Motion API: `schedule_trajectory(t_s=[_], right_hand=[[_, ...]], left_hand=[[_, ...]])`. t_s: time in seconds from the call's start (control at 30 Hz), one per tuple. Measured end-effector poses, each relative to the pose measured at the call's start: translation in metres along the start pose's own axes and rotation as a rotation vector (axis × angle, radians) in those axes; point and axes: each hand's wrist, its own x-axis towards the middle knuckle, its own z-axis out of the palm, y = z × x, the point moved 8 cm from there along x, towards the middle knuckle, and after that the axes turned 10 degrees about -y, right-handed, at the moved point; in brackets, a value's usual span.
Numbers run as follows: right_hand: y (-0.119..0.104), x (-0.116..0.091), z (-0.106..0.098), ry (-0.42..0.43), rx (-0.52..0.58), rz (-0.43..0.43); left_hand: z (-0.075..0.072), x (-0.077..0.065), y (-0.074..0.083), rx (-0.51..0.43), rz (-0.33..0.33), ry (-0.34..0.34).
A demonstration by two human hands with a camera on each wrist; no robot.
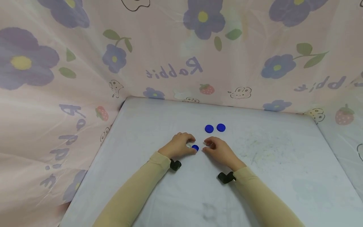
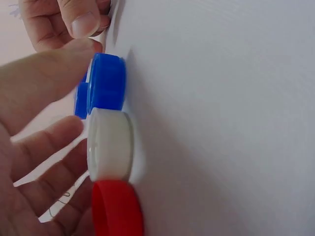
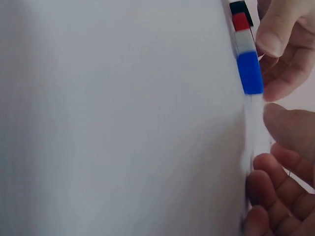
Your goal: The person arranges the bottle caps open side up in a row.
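A row of bottle caps lies end to end on the table. At its near end sits a blue cap (image 1: 195, 147), followed by a white cap (image 2: 110, 145) and a red cap (image 2: 118, 209). A dark green cap (image 3: 240, 9) shows past the red one in the right wrist view. My left hand (image 1: 180, 145) arches over the row, thumb beside the blue cap and fingers on the far side, without a visible pinch. To the right of the blue cap, my right hand (image 1: 222, 153) hovers with fingers loosely bent and nothing between them.
Two more blue caps (image 1: 209, 128) (image 1: 221, 127) lie side by side beyond the hands. The table (image 1: 283, 151) has a pale cover with grey smudges. Flower-printed curtains (image 1: 170, 47) enclose its back and sides. A black wrist camera (image 1: 226, 177) hangs under the right cuff.
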Motion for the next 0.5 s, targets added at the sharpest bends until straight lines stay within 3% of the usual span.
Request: schedule_trajectory(t_s=[0.23,0.5], right_hand=[[0.014,0.005,-0.013,0.017,0.012,0.023],[0.025,0.009,-0.027,0.037,0.023,0.04]], left_hand=[[-0.006,0.014,0.008,-0.082,0.011,0.037],[-0.011,0.031,0.013,-0.206,-0.019,0.01]])
